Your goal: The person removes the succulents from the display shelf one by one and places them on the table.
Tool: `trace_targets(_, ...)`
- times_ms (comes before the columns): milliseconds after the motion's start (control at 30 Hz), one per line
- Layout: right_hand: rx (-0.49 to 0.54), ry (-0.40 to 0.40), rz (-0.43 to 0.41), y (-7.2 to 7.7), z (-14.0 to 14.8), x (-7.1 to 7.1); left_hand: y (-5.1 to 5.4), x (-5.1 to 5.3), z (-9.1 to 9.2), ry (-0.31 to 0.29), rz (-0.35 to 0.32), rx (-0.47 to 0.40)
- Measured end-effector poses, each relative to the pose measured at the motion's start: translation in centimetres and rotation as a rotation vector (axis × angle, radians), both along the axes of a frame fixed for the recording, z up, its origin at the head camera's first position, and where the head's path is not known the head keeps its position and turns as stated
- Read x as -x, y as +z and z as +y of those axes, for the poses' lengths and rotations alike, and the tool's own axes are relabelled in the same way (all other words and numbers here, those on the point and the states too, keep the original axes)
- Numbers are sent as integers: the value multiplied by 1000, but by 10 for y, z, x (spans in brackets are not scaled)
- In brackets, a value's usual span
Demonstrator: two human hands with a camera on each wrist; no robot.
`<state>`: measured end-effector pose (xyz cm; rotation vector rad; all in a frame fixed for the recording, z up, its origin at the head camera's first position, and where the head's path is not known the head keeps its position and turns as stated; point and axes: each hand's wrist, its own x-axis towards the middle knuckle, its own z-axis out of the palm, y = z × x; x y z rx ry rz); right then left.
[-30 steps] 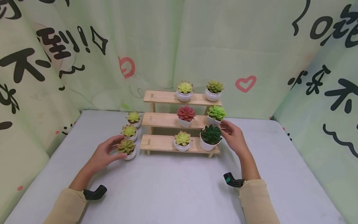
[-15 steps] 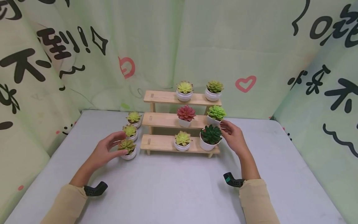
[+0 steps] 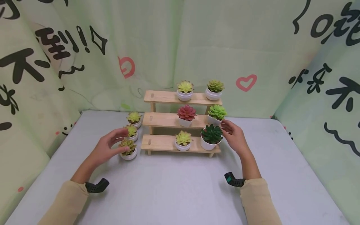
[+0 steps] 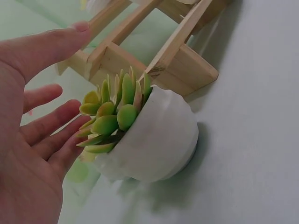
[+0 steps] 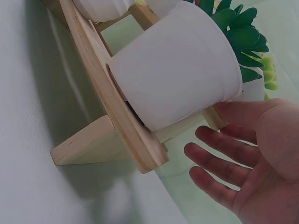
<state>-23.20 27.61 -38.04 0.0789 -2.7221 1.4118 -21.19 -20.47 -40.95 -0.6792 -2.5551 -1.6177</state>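
Observation:
Over the front potted succulent (image 3: 128, 153) of the left row, my left hand (image 3: 108, 147) is spread, thumb and fingers apart. In the left wrist view the fingers of this hand (image 4: 35, 126) lie beside the green leaves (image 4: 117, 112), and nothing shows in its grip. My right hand (image 3: 234, 137) is at the right end of the wooden stand (image 3: 161, 120). Its thumb side is against the white pot (image 5: 177, 70) of the dark green succulent (image 3: 212, 134), while the other fingers of the hand (image 5: 261, 158) are loosely extended. Whether thumb and pot touch, I cannot tell.
On the stand's three tiers are a red succulent (image 3: 187, 113), a bright green one (image 3: 217, 112) and several yellow-green ones (image 3: 183, 138). Two more small pots (image 3: 134, 118) (image 3: 132, 132) stand behind the front left one. A printed curtain (image 3: 208, 56) surrounds the table (image 3: 174, 187).
My left hand has risen slightly and shifted right, its fingers now over the middle left pot. The right hand stays in nearly the same place.

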Motion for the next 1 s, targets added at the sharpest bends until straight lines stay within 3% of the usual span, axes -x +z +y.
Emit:
trace_targets(333,17,9,-8,4,-2,-3,10,5,4,-16,10,6)
trace_targets(667,9,-3,-17,3,-3,-4,24,14,10,-53,55,-6)
trace_targets(1000,1,6,-6,3,-2,-3,39,22,19,-45,112,-6)
